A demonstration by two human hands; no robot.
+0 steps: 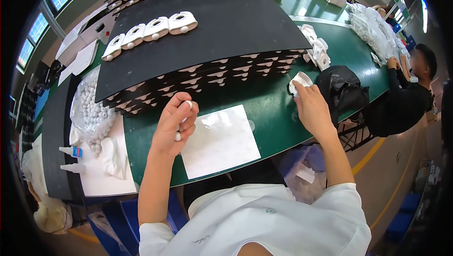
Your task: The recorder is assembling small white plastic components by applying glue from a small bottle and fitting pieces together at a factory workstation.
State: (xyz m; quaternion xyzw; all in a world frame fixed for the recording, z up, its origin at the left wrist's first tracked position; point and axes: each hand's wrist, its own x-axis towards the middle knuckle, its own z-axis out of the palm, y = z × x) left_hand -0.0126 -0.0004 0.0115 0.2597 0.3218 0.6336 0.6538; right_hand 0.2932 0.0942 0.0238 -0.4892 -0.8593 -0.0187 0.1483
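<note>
Small white balls are gripped in the curled fingers of my left hand, one pinched near the thumb tip and another showing lower at the palm. That hand is raised beside a white sheet on the green table. To the right, my right hand has its fingers closed on a white plastic part, whose lower side is hidden. A row of similar white parts, each with a ball at its front, lies on the top black board of a layered stack.
A clear bag of white balls lies at the left near two small glue bottles. More white parts sit behind a black bag on the right. A co-worker sits farther right beside clear plastic bags.
</note>
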